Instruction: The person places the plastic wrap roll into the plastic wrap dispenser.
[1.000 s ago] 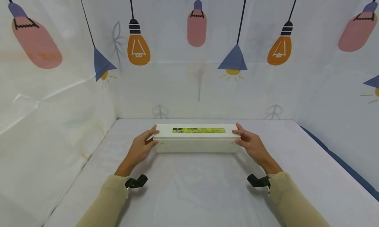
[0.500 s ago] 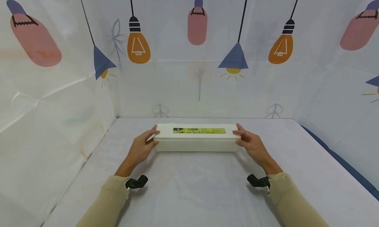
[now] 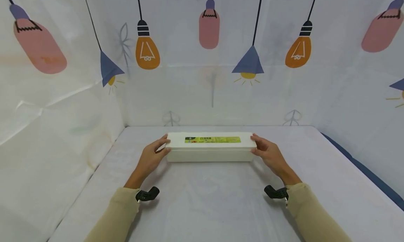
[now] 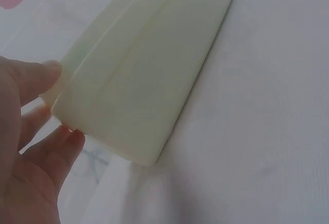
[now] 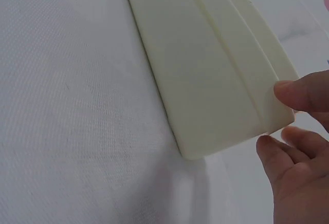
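Note:
A long white box (image 3: 209,155) lies crosswise on the table, its lid (image 3: 176,140) seated on top with a yellow-green label (image 3: 213,139) along the middle. At the box's left end my left hand (image 3: 150,160) grips the lid's corner between thumb and fingers. The right hand (image 3: 269,158) pinches the opposite end in mirror fashion. In the left wrist view, fingertips of the left hand (image 4: 38,152) curl at the short end near the lid's lower rim. In the right wrist view, the right hand (image 5: 303,157) has its thumb against the lid, with other fingers at the end edge.
A white cloth covers the table (image 3: 208,203). Behind and at the sides hang white curtains (image 3: 189,91) printed with lamps and bulbs. A dark blue strip (image 3: 363,165) runs along the table's right side. Each wrist wears a black camera mount (image 3: 147,194).
Both hands stay at the box's ends. The left thumb sits slightly farther in along the front, and the right fingertips have drawn back a little from the label. The box has barely moved.

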A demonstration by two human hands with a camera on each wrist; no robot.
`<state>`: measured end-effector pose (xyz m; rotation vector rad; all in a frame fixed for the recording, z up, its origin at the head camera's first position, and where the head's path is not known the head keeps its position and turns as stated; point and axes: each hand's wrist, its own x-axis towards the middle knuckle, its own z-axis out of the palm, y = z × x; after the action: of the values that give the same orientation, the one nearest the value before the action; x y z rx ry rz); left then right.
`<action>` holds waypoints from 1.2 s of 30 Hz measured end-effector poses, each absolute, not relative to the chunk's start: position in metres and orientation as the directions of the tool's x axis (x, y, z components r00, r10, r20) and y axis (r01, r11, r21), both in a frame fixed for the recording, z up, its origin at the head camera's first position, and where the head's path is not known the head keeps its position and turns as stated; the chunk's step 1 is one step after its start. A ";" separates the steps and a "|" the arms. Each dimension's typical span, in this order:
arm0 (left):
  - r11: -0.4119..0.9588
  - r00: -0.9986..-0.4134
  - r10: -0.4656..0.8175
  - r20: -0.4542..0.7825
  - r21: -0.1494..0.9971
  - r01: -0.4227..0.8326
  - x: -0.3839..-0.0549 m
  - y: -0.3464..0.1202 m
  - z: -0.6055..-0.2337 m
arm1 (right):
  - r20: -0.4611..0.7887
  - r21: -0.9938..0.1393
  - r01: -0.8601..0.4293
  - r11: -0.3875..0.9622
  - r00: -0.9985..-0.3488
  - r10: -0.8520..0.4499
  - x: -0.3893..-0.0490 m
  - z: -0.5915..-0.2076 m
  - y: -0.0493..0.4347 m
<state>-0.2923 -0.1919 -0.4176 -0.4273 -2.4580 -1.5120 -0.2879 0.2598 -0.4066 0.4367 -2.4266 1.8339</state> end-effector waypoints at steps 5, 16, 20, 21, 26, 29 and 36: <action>0.422 -0.942 0.121 0.313 0.843 0.334 -0.294 -0.193 -0.415 | 0.182 -0.935 -0.216 0.282 -0.973 -0.142 -0.285 -0.408 0.258; 0.430 -0.961 0.053 0.270 0.863 0.266 -0.300 -0.189 -0.413 | 0.174 -0.930 -0.197 0.310 -0.979 -0.102 -0.289 -0.407 0.256; 0.404 -0.968 0.023 0.251 0.883 0.239 -0.301 -0.187 -0.413 | 0.159 -0.928 -0.178 0.326 -0.984 -0.085 -0.291 -0.407 0.255; 0.395 -0.968 0.016 0.249 0.888 0.235 -0.301 -0.187 -0.413 | 0.156 -0.930 -0.174 0.324 -0.985 -0.080 -0.291 -0.407 0.255; 0.383 -0.971 -0.017 0.237 0.899 0.213 -0.303 -0.185 -0.415 | 0.136 -0.934 -0.146 0.327 -0.989 -0.054 -0.289 -0.407 0.254; 0.383 -0.973 -0.019 0.231 0.901 0.206 -0.303 -0.184 -0.416 | 0.131 -0.935 -0.138 0.327 -0.990 -0.044 -0.289 -0.407 0.255; 0.379 -0.969 -0.006 0.246 0.898 0.225 -0.303 -0.184 -0.416 | 0.119 -0.942 -0.132 0.310 -0.991 -0.060 -0.287 -0.408 0.259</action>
<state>-0.3034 -0.1839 -0.4159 -0.1959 -2.4287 -1.6314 -0.2871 0.2595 -0.4078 0.1830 -2.4924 1.8014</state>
